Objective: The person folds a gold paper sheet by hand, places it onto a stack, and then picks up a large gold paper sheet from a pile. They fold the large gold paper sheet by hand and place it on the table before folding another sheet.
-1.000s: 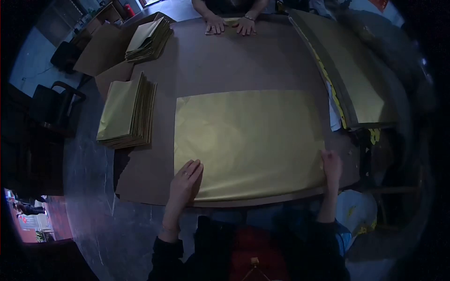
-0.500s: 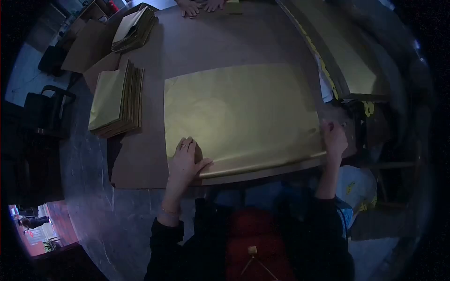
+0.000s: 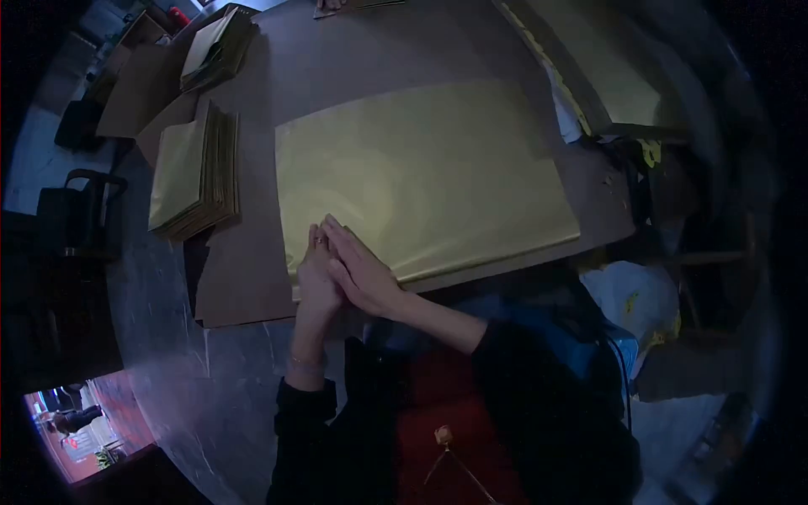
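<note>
A large gold paper sheet lies on the brown table covering, its near edge folded over in a narrow strip. My left hand rests on the near left corner of the sheet, fingers extended forward and partly covered. Against it lies my right hand, its fingers stretched out flat over the left end of the fold. The two hands touch, and neither grasps anything visible. The paper beneath them is hidden.
Stacks of folded gold paper and more folded paper stand at the left. Gold sheets are piled at the right. At the far edge shows another person's hand. A chair stands left of the table.
My right hand has swung left from the sheet's right end to beside my left hand. The fold now looks flatter. My left hand stays at the left corner; the view has shifted slightly.
</note>
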`<state>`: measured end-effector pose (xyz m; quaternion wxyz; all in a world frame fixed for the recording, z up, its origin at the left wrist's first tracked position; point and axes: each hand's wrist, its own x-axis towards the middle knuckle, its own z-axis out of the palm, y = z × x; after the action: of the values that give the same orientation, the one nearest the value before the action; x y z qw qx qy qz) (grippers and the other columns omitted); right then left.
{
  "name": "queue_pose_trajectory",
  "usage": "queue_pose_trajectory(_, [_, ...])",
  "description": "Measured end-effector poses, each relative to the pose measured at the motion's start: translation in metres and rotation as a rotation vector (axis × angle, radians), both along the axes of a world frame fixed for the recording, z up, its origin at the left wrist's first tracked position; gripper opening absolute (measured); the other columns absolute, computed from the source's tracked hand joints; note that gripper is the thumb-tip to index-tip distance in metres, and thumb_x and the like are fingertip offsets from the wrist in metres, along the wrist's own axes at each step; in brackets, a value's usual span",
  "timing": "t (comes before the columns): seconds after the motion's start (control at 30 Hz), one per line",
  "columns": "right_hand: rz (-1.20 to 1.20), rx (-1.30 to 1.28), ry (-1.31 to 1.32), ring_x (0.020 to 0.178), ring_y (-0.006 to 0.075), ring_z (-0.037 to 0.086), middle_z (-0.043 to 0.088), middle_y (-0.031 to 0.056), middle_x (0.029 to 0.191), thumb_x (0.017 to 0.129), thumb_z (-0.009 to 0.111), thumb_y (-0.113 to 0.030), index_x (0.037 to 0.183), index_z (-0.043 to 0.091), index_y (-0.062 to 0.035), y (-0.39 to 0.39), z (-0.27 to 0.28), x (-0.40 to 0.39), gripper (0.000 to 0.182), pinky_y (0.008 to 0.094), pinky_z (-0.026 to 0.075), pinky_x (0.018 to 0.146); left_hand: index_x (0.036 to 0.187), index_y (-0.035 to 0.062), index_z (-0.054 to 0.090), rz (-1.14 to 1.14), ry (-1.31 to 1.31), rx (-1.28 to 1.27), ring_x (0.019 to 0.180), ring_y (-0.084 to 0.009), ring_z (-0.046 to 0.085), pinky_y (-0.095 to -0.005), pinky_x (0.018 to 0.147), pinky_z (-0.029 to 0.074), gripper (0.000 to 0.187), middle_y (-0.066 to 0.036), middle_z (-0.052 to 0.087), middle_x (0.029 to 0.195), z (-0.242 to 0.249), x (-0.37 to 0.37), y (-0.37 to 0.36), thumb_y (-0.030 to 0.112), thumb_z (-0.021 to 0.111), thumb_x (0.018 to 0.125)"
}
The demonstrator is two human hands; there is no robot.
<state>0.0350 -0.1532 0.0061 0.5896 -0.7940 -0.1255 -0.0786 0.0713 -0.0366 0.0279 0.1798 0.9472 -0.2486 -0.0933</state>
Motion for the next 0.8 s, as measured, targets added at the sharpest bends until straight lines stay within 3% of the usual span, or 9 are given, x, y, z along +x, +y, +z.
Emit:
queue_pose_trajectory(0.13, [-0.027, 0.007, 0.067, 0.137, 0.0328, 0.021, 0.021, 0.0198, 0.148, 0.096, 0.037, -0.022, 0.142, 0.021, 0.0007, -0.019, -0.015, -0.006, 0.053, 0.0365, 0.019, 0.112, 0.129, -0.0067, 0.038, -0.002, -0.104, 0.026, 0.127, -0.0419, 0.035, -0.0437, 0.099, 0.04, 0.071, -0.024, 0.039, 0.134, -0.016, 0.004, 0.005, 0.029, 0.066, 0.075])
queue_pose_trajectory(0.23, [-0.035, -0.029, 0.054, 0.137, 0.0334, 0.02, 0.02, 0.0198, 0.148, 0.097, 0.035, -0.023, 0.142, 0.02, 0.0002, -0.048, -0.008, -0.017, 0.053, 0.0369, 0.019, 0.111, 0.13, -0.0105, 0.033, 0.047, -0.046, 0.114, 0.13, -0.0413, 0.03, -0.0436, 0.103, 0.035, 0.099, -0.025, 0.036, 0.136, 0.001, 0.0, -0.005, 0.052, 0.074, 0.065])
queue_pose_trajectory(0.37, [-0.188, -0.076, 0.091, 0.137, 0.0332, 0.02, 0.021, 0.0192, 0.148, 0.096, 0.037, -0.016, 0.142, 0.019, 0.0007, -0.099, -0.006, -0.032, 0.052, 0.037, 0.018, 0.111, 0.131, -0.0104, 0.033, 0.03, -0.101, 0.12, 0.131, -0.0395, 0.03, -0.044, 0.103, 0.034, 0.107, -0.024, 0.035, 0.136, -0.009, 0.001, -0.002, 0.063, 0.07, 0.062])
queue_pose_trajectory(0.5, [-0.415, 0.062, 0.063, 0.138, 0.0316, 0.019, 0.02, 0.0195, 0.148, 0.098, 0.031, -0.018, 0.142, 0.017, 0.0036, -0.166, -0.013, -0.051, 0.051, 0.0357, 0.014, 0.112, 0.132, -0.0076, 0.033, 0.054, -0.092, 0.166, 0.131, -0.0387, 0.03, -0.0446, 0.102, 0.036, 0.108, -0.023, 0.036, 0.137, -0.002, -0.001, -0.005, 0.067, 0.066, 0.062])
queue_pose_trajectory(0.77, [-0.822, 0.182, -0.012, 0.136, 0.0306, 0.024, 0.025, 0.0187, 0.147, 0.097, 0.037, -0.018, 0.141, 0.022, 0.0014, -0.258, -0.003, -0.085, 0.051, 0.0367, 0.018, 0.111, 0.134, -0.0065, 0.033, 0.083, -0.064, 0.229, 0.132, -0.0381, 0.03, -0.0444, 0.104, 0.033, 0.106, -0.022, 0.033, 0.14, -0.001, -0.008, -0.006, 0.069, 0.062, 0.065])
queue_pose_trajectory(0.8, [-0.848, 0.168, -0.016, 0.136, 0.0305, 0.024, 0.025, 0.0186, 0.146, 0.097, 0.038, -0.018, 0.141, 0.022, 0.0012, -0.262, -0.004, -0.084, 0.051, 0.0368, 0.018, 0.111, 0.134, -0.0056, 0.034, 0.058, -0.154, 0.207, 0.132, -0.0383, 0.03, -0.0456, 0.104, 0.033, 0.103, -0.021, 0.033, 0.141, -0.009, -0.009, -0.002, 0.068, 0.06, 0.067])
